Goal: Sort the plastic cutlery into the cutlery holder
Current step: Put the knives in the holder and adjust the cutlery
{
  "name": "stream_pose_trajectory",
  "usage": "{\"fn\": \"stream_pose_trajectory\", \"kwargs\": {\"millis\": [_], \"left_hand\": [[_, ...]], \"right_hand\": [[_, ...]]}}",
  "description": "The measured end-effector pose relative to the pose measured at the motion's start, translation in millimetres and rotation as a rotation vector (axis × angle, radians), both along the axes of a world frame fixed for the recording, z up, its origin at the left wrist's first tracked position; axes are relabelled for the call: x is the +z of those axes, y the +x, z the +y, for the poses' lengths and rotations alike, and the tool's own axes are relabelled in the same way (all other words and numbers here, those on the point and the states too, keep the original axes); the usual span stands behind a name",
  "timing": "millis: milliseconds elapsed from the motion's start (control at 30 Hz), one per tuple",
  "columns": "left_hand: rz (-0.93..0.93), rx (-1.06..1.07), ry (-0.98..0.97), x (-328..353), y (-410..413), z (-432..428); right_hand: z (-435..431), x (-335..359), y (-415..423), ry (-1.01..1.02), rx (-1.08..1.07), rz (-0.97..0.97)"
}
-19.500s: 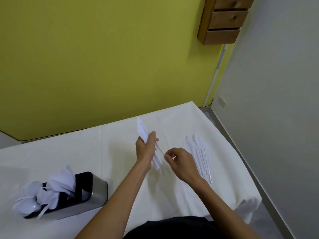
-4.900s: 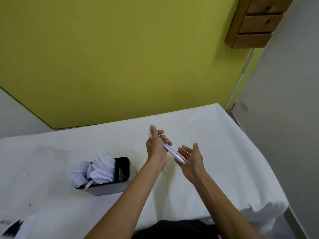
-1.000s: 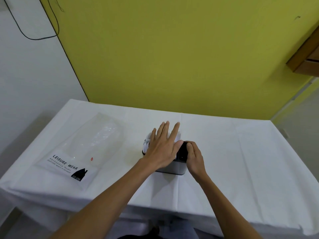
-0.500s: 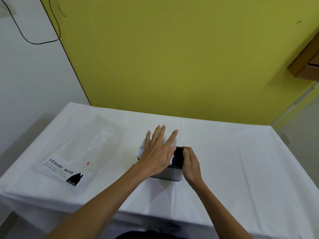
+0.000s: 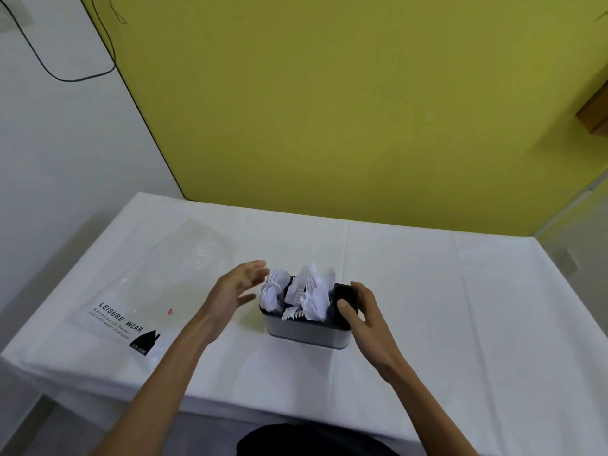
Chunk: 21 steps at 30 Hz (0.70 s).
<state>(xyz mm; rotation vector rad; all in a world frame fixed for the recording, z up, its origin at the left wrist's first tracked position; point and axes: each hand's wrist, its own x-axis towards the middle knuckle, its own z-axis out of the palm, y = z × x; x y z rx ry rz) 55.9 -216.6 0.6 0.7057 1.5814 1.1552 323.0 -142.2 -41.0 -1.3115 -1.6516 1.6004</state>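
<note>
The grey rectangular metal cutlery holder (image 5: 306, 334) stood on the white tablecloth (image 5: 427, 307), with the white plastic cutlery (image 5: 306, 291) bunched inside it. The right hand (image 5: 368, 317) gripped its right end, thumb on the rim. The left hand (image 5: 233, 294) hovered just beside its left end, fingers spread, holding nothing.

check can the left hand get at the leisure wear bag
Probably yes: the left hand is open and empty, and the clear plastic bag lies flat just left of it with nothing between.
</note>
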Motion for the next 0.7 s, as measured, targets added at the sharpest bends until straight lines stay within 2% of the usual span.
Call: {"fn": "stream_pose_trajectory", "kwargs": {"millis": [100,233,300,500,700], "left_hand": [[-0.032,-0.092,-0.077,-17,-2,-13],[0.164,-0.285,-0.098,-24,2,-12],[0.191,-0.335,-0.09,-28,5,-7],[0.273,-0.403,-0.076,-45,7,10],[0.319,-0.395,-0.068,-33,-27,63]], "right_hand": [[5,-1,8,-0.067,0.136,-0.011],[12,-4,10,-0.024,0.237,-0.124],[15,-3,10,0.026,0.277,-0.174],[17,4,-7,0.128,0.267,-0.273],[67,30,-33,0.236,0.255,-0.344]]}}
